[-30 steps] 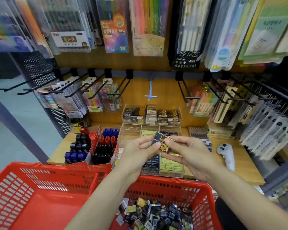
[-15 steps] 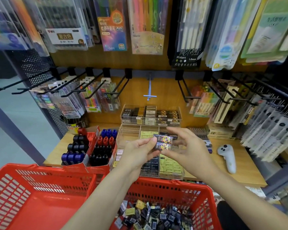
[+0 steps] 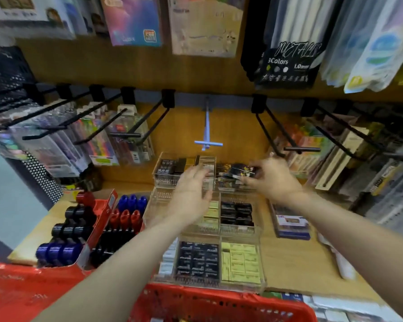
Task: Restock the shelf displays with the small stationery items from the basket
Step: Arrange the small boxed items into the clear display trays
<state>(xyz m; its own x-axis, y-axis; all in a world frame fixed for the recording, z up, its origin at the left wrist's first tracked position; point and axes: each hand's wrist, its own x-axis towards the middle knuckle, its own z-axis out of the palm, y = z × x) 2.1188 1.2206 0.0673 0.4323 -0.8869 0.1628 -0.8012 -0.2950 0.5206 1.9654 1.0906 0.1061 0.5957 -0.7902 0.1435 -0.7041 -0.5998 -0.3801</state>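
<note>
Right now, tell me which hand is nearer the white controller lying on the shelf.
Right. The right hand is up at the clear trays, left of the controller; the left hand is farther left.

Your view is evenly and brightly lit, without hard shadows. Motion blur softens the whole frame, worst at the top. Wide-angle distortion bends the edges.
</note>
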